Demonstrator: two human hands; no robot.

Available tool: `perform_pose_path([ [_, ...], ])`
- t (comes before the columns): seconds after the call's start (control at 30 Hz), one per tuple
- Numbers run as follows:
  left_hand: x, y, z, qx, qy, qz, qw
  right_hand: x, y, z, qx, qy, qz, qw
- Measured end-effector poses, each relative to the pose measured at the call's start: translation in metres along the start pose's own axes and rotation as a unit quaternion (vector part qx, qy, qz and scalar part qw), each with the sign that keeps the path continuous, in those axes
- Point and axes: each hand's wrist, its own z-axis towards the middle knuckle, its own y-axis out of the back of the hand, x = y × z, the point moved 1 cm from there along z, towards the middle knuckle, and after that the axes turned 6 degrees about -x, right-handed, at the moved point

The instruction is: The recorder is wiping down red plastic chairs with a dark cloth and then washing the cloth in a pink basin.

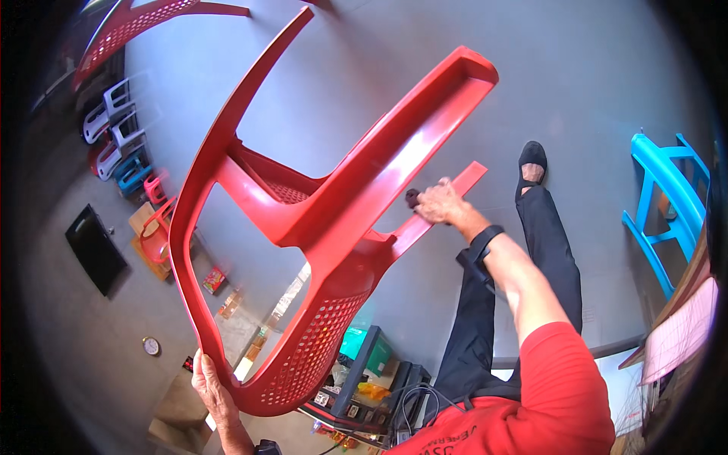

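A red plastic armchair (pixel 398 165) is tilted on its side in front of me, its legs pointing up and away. At the lower left, my left hand (pixel 215 389) grips the chair's curved rim near the perforated panel (pixel 318 347). My right hand (pixel 441 203) is closed over one chair leg (pixel 469 178). At its fingertips is a small dark brown object (pixel 412 198), perhaps a rag or sponge, against the leg's side; the fingers partly hide it.
A blue plastic stool (pixel 668 196) lies at the right. Another red chair (pixel 136 28) stands at the upper left, with several stacked chairs (pixel 119 131) below it along the wall. A dark shelf rack (pixel 355 375) with goods is near my legs. A wall-mounted television (pixel 95 250) is at left.
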Motion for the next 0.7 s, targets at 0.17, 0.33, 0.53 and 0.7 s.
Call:
perform_pose_path([
  [0.17, -0.012, -0.002, -0.001, -0.002, -0.008, 0.006, 1.0, 0.072, 0.004, -0.005, 0.008, 0.068, 0.55, 0.833],
  [0.33, -0.009, 0.003, -0.003, 0.005, -0.012, 0.004, 1.0, 0.121, 0.017, -0.041, -0.218, 0.008, 0.582, 0.784],
  [0.53, -0.012, 0.002, -0.014, 0.015, -0.024, -0.026, 0.999, 0.191, 0.064, -0.07, -0.382, -0.194, 0.634, 0.644],
  [0.7, -0.021, -0.007, -0.019, 0.058, -0.054, -0.035, 0.996, 0.211, 0.045, -0.089, -0.435, -0.252, 0.621, 0.601],
])
